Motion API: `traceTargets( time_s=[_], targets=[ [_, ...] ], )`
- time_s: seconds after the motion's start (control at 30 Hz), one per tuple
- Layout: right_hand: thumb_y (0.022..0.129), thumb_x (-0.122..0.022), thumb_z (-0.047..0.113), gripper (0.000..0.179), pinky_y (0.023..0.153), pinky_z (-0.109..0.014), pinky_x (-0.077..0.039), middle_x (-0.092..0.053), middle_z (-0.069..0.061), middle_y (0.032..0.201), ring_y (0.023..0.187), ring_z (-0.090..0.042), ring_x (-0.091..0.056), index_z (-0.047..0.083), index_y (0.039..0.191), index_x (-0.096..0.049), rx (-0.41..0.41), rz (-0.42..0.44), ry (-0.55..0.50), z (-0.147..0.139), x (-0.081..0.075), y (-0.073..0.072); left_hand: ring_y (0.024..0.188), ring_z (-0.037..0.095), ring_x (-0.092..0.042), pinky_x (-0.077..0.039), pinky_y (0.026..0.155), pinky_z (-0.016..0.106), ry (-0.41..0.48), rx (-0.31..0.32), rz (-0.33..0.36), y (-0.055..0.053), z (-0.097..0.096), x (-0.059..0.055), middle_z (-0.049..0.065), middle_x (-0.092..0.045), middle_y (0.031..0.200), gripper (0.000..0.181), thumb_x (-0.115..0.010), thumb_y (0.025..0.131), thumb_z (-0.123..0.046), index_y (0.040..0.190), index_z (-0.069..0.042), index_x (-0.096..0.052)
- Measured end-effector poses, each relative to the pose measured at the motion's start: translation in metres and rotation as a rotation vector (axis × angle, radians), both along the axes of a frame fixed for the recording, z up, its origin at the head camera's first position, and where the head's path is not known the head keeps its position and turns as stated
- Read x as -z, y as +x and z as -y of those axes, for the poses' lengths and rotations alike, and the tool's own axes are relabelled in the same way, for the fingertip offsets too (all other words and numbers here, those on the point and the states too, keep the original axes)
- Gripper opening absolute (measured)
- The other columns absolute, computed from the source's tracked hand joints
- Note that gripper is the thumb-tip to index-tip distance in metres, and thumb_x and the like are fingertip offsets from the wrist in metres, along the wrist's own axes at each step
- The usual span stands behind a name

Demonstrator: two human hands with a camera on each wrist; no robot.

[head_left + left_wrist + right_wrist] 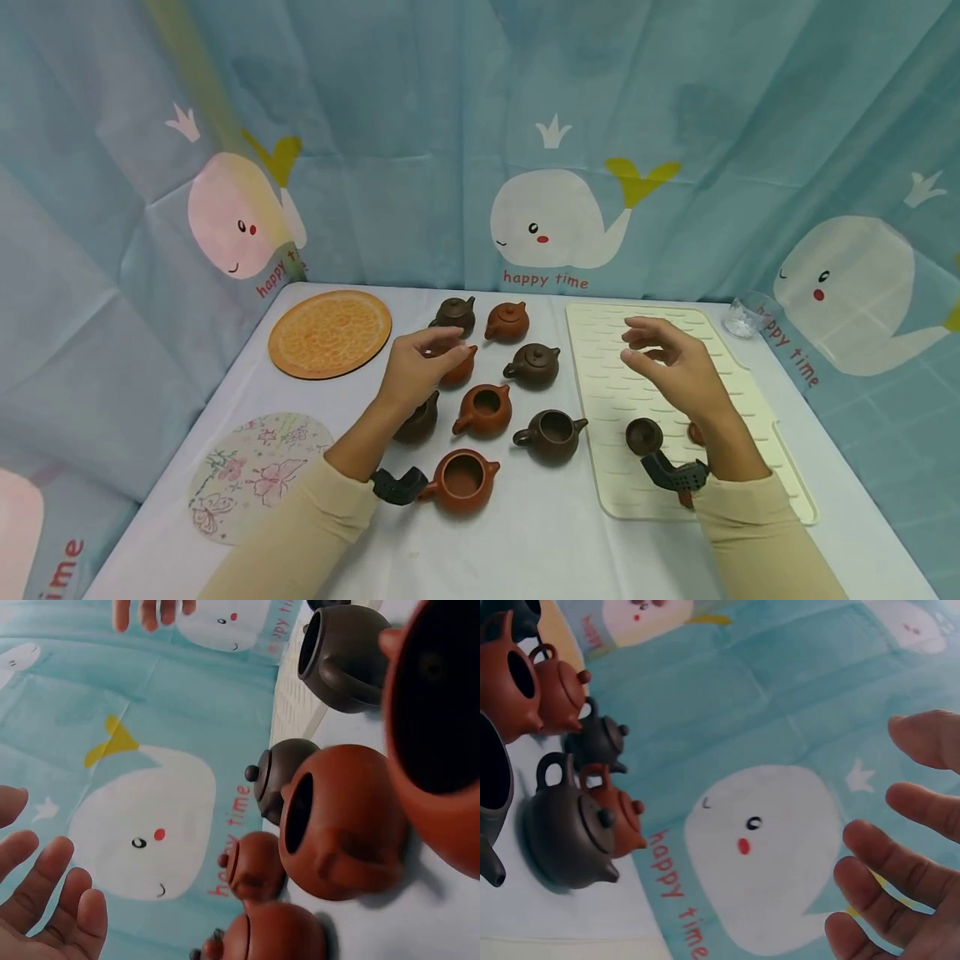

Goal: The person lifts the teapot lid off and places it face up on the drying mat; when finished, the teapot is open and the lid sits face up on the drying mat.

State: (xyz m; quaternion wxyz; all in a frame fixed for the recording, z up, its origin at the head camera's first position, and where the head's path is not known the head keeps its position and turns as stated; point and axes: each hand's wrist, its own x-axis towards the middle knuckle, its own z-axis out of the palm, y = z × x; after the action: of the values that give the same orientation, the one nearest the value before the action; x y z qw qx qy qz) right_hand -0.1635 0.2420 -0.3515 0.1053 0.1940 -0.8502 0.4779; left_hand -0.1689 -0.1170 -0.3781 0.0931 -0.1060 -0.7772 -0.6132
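My left hand [417, 372] hovers over the left part of a group of small clay teapots, fingers loosely bent and holding nothing. It partly hides a reddish teapot [461, 369], while a dark teapot [420, 422] shows behind its wrist. Lidless pots include a reddish one [483, 412], a dark one [553, 440] and the front reddish one [463, 487]. Lids sit on a dark teapot [535, 367], a back reddish teapot [507, 322] and a back dark teapot [455, 315]. Above the cream mat [611, 350], my right hand [678, 367] is raised, fingers apart and nothing between them.
On the mat lie a dark lid [643, 437] and a reddish lid [696, 432], partly behind the right wrist. A clear glass cup [748, 315] stands at the back right. Two round mats, orange [330, 333] and flowered [255, 467], lie left. A whale-print curtain [420, 200] surrounds the table.
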Motion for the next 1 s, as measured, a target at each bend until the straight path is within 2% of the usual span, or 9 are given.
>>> traceTargets(
  time_s=[0.13,0.23,0.4,0.57,0.67,0.8,1.0],
  targets=[
    [0.093,-0.066,0.012,0.042,0.081,-0.023,-0.047,-0.061,-0.016,0.113,0.101,-0.02,-0.057,0.006,0.133,-0.056,-0.045,0.071,-0.043,0.004,0.006,-0.015,0.098,0.02,-0.062,-0.05,0.084,0.038,0.055,0.03,0.069,-0.013,-0.014,-0.004,0.011,-0.067,0.107,0.029,-0.073,0.088,-0.016,0.116,-0.008,-0.07],
    [0.093,-0.067,0.014,0.042,0.079,-0.027,-0.049,-0.06,-0.019,0.111,0.1,-0.024,-0.057,0.005,0.133,-0.056,-0.082,0.128,-0.061,0.009,0.011,-0.026,0.098,0.021,-0.062,-0.05,0.083,0.035,0.105,0.035,0.142,-0.022,-0.024,-0.003,0.01,-0.067,0.105,0.029,-0.073,0.088,-0.016,0.116,-0.008,-0.07],
    [0.091,-0.069,0.022,0.043,0.078,-0.039,-0.049,-0.063,-0.014,0.11,0.098,-0.026,-0.058,0.008,0.131,-0.058,-0.102,0.205,-0.023,0.023,0.017,-0.045,0.096,0.024,-0.059,-0.05,0.076,0.037,0.167,0.005,0.298,-0.036,-0.039,0.004,0.008,-0.065,0.107,0.027,-0.074,0.087,-0.016,0.113,-0.011,-0.072],
    [0.09,-0.07,0.025,0.042,0.078,-0.044,-0.046,-0.063,-0.012,0.102,0.096,-0.027,-0.057,0.01,0.128,-0.06,-0.112,0.263,0.006,0.038,0.025,-0.064,0.101,0.025,-0.058,-0.05,0.081,0.041,0.205,-0.008,0.43,-0.046,-0.05,0.015,0.006,-0.059,0.118,0.032,-0.075,0.087,-0.018,0.117,-0.011,-0.07],
    [0.089,-0.071,0.023,0.042,0.076,-0.043,-0.045,-0.062,-0.012,0.096,0.091,-0.027,-0.057,0.009,0.127,-0.061,-0.114,0.308,0.012,0.047,0.032,-0.074,0.103,0.025,-0.058,-0.049,0.083,0.04,0.182,-0.002,0.473,-0.051,-0.056,0.021,0.006,-0.06,0.118,0.036,-0.074,0.087,-0.019,0.121,-0.008,-0.068],
    [0.089,-0.072,0.021,0.039,0.073,-0.039,-0.046,-0.061,-0.011,0.091,0.084,-0.026,-0.057,0.009,0.125,-0.062,-0.104,0.353,0.033,0.056,0.042,-0.084,0.098,0.026,-0.057,-0.049,0.077,0.038,0.132,-0.021,0.518,-0.056,-0.063,0.029,0.008,-0.061,0.115,0.035,-0.073,0.088,-0.019,0.121,-0.008,-0.068],
    [0.088,-0.072,0.017,0.036,0.071,-0.039,-0.045,-0.061,-0.011,0.086,0.08,-0.026,-0.057,0.007,0.122,-0.063,-0.092,0.363,0.064,0.065,0.055,-0.095,0.095,0.027,-0.056,-0.048,0.073,0.038,0.09,-0.064,0.611,-0.065,-0.072,0.041,0.008,-0.061,0.113,0.031,-0.072,0.088,-0.017,0.118,-0.01,-0.07]
  ],
)
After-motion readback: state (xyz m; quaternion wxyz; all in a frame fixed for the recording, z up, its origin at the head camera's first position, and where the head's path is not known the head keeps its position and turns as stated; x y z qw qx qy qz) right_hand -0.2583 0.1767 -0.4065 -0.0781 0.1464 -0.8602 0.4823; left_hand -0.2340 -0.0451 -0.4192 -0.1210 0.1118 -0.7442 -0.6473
